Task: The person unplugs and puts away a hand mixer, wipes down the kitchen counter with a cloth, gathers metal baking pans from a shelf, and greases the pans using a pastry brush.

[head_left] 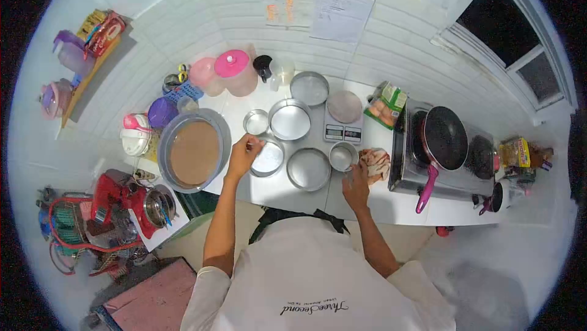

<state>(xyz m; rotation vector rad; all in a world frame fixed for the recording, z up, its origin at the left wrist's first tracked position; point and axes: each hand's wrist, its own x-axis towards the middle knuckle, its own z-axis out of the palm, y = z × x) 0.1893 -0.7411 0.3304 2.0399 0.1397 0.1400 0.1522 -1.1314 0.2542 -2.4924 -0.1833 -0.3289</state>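
Note:
My left hand (243, 155) is closed at the left rim of a round metal pan (267, 158); whether its fingers grip the rim is hard to make out. Over on the right, my right hand (356, 188) is just below a small round tin (343, 156), its fingers apart near the tin's lower edge. A crumpled brown-and-white cloth (376, 164) lies beside that hand. Between my hands sits another round pan (309, 169). Further back are a small tin (256, 122), two larger pans (290, 121) and a kitchen scale (343, 132) bearing a round disc.
A grey basin (225, 141) of brown batter stands at left, near a red stand mixer (116, 199). Pink-lidded tubs (237, 77) line the back. On the right, a stove (403, 172) holds a black frying pan (446, 138) with a pink handle. A green packet (387, 104) lies behind.

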